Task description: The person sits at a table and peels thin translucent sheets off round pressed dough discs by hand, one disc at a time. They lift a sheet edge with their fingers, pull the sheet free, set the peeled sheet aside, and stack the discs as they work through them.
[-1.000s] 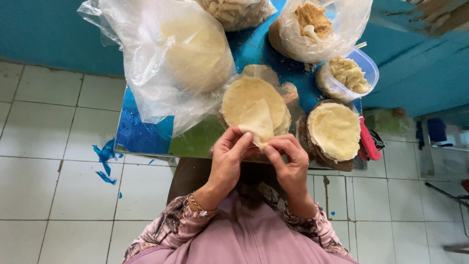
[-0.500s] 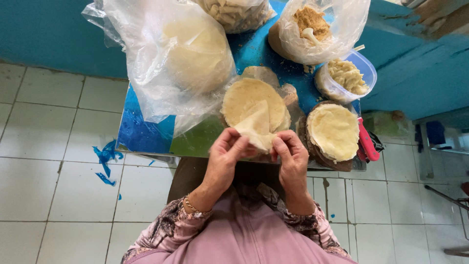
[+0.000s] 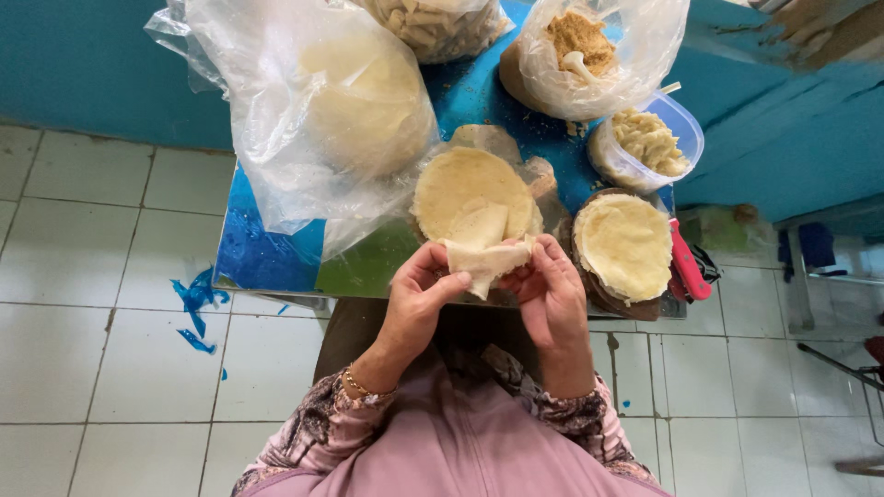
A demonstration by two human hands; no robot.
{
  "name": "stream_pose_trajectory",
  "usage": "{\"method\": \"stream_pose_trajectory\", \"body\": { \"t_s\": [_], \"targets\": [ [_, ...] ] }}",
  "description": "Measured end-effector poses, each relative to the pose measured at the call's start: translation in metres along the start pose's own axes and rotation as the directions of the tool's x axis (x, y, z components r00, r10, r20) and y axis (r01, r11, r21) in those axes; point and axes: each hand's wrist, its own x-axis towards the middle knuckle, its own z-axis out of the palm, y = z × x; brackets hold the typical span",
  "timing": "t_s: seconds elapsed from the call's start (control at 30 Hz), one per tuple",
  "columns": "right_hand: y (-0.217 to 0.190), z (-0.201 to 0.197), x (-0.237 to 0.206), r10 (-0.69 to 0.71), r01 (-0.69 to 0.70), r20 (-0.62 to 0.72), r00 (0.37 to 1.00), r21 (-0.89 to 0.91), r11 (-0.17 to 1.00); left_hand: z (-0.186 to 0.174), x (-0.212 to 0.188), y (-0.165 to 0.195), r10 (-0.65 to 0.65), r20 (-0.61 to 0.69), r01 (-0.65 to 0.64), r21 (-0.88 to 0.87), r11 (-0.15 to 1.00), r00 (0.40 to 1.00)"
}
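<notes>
Both my hands hold one thin pale wrapper (image 3: 481,250) that is folded over itself, just above the near edge of the small blue table (image 3: 267,258). My left hand (image 3: 419,304) pinches its left side and my right hand (image 3: 551,290) grips its right side. Right behind the wrapper lies a round stack of the same pale sheets (image 3: 470,184). A second round stack (image 3: 626,244) rests on a dark dish to the right.
A large clear plastic bag (image 3: 322,110) with pale round sheets fills the table's left. At the back stand a bag of brown filling with a spoon (image 3: 589,46) and a plastic tub of pale pieces (image 3: 649,143). A red-handled tool (image 3: 686,267) lies at the right edge. White floor tiles surround.
The wrapper has been folded further between my fingers; my hands have shifted slightly and stay close together at the table's edge.
</notes>
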Motion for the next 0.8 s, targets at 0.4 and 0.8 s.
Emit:
{"method": "stream_pose_trajectory", "body": {
  "t_s": [0.4, 0.8],
  "targets": [
    [-0.001, 0.021, -0.007, -0.429, 0.383, 0.035, 0.903, -0.519, 0.764, -0.008, 0.004, 0.021, 0.125, 0.193, -0.136, 0.044, 0.99, 0.973],
    [-0.054, -0.001, 0.011, -0.526, 0.418, 0.028, 0.85, -0.644, 0.641, -0.039, 0.006, 0.038, -0.067, 0.173, 0.152, -0.539, 0.828, 0.983]
  ]
}}
